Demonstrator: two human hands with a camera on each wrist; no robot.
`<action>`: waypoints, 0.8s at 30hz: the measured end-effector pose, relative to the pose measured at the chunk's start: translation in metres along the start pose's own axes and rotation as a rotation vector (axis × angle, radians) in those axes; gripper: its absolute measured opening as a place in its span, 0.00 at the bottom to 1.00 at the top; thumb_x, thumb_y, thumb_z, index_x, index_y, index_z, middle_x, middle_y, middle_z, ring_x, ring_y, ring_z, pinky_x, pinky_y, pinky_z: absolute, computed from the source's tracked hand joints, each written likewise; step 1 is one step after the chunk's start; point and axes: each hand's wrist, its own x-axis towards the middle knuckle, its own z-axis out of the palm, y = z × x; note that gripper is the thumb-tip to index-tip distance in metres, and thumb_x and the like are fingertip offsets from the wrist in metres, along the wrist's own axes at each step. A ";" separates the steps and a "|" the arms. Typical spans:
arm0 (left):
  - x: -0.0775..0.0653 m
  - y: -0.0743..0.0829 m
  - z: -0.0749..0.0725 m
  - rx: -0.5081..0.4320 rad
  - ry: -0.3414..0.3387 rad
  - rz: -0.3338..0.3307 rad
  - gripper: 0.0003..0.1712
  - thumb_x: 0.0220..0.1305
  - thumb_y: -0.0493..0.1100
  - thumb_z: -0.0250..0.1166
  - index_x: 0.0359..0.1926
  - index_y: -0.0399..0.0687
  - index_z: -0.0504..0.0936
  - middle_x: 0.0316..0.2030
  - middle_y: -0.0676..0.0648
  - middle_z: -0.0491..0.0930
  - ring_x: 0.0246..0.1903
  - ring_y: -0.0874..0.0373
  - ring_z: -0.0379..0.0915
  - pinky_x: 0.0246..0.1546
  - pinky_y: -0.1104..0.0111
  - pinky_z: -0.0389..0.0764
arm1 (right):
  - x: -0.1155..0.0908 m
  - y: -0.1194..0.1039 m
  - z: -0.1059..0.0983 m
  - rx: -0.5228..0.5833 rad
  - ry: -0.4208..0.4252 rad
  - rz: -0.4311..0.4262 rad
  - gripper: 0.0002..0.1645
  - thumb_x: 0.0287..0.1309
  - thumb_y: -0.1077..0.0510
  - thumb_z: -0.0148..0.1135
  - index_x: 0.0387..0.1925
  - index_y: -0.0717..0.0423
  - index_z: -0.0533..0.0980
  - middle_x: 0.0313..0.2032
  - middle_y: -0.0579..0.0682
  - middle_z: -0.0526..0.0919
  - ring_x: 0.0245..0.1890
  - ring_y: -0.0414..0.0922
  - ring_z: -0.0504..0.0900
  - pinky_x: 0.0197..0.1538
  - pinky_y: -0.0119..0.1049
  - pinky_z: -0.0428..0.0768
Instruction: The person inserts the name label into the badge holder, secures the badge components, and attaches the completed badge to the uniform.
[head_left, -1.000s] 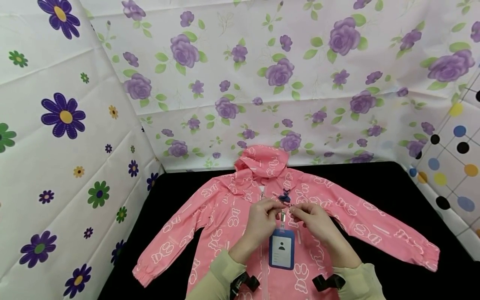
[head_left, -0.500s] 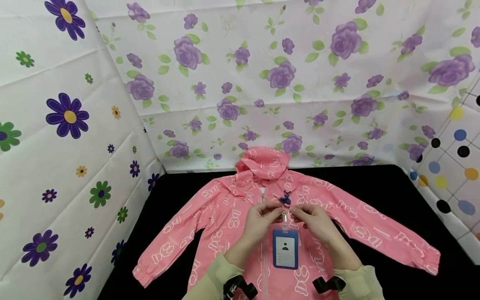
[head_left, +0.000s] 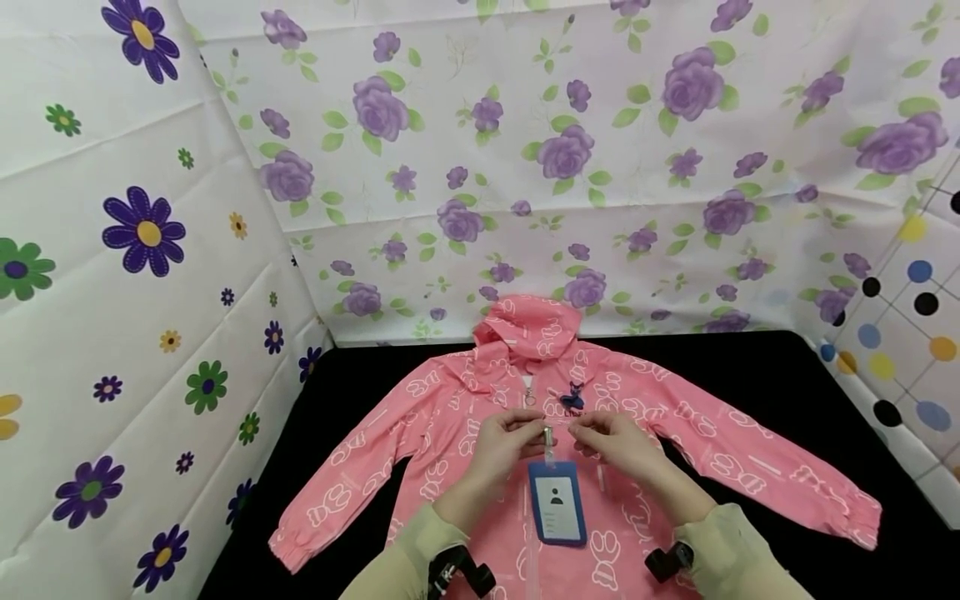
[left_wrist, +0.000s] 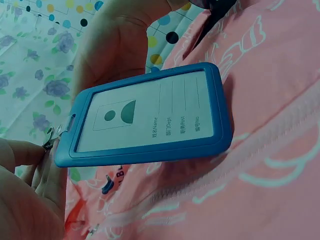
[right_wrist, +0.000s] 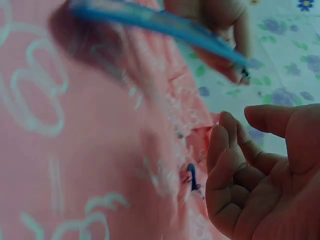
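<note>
My left hand (head_left: 501,450) pinches the metal clip (head_left: 548,436) of a blue-framed ID badge holder (head_left: 557,504). The badge hangs slightly tilted over the front of a pink jacket (head_left: 427,400), beside its zipper. In the left wrist view, the badge's card (left_wrist: 145,112) faces the camera, with a person icon and printed lines. My right hand (head_left: 618,442) is just right of the clip, above the chest. In the right wrist view, a gap shows between its thumb and loosely bent fingers (right_wrist: 218,145), and nothing is seen between them. Above both hands is a dark blue figure (head_left: 573,397) on the chest.
The jacket lies spread on a black table surface (head_left: 757,375), sleeves out to both sides, hood toward the back. Floral cloth walls (head_left: 420,192) stand behind and at the left, and a dotted one (head_left: 900,333) at the right.
My left hand has moved left with the badge, which has tilted. The clip is now apart from my right fingertips, and the right hand has shifted only slightly.
</note>
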 end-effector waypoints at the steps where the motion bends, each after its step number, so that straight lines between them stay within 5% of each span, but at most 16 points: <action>1: 0.001 0.000 -0.002 -0.001 0.003 -0.005 0.17 0.73 0.32 0.68 0.56 0.21 0.82 0.37 0.39 0.89 0.33 0.55 0.90 0.41 0.60 0.91 | 0.003 0.002 -0.001 -0.025 0.005 -0.001 0.17 0.76 0.53 0.65 0.53 0.64 0.83 0.37 0.51 0.87 0.37 0.46 0.83 0.39 0.40 0.83; 7: 0.015 0.008 -0.008 0.044 0.009 -0.034 0.17 0.72 0.32 0.69 0.56 0.23 0.83 0.35 0.40 0.90 0.31 0.55 0.90 0.39 0.60 0.91 | 0.032 0.010 -0.016 -0.229 0.121 -0.017 0.12 0.72 0.57 0.68 0.49 0.61 0.85 0.38 0.51 0.87 0.36 0.45 0.82 0.39 0.37 0.79; 15: 0.051 0.008 0.001 0.142 0.064 -0.071 0.16 0.72 0.34 0.69 0.56 0.26 0.85 0.40 0.36 0.89 0.31 0.55 0.89 0.38 0.62 0.91 | 0.078 0.017 -0.034 -0.334 0.217 -0.022 0.17 0.68 0.61 0.64 0.54 0.65 0.84 0.45 0.60 0.88 0.43 0.53 0.86 0.45 0.45 0.84; 24: 0.086 -0.011 0.018 0.221 0.187 -0.014 0.13 0.69 0.30 0.69 0.52 0.27 0.88 0.35 0.39 0.90 0.31 0.53 0.89 0.33 0.65 0.90 | 0.097 0.031 -0.018 -0.370 0.255 0.021 0.25 0.65 0.50 0.74 0.51 0.65 0.78 0.40 0.56 0.88 0.39 0.50 0.87 0.45 0.45 0.85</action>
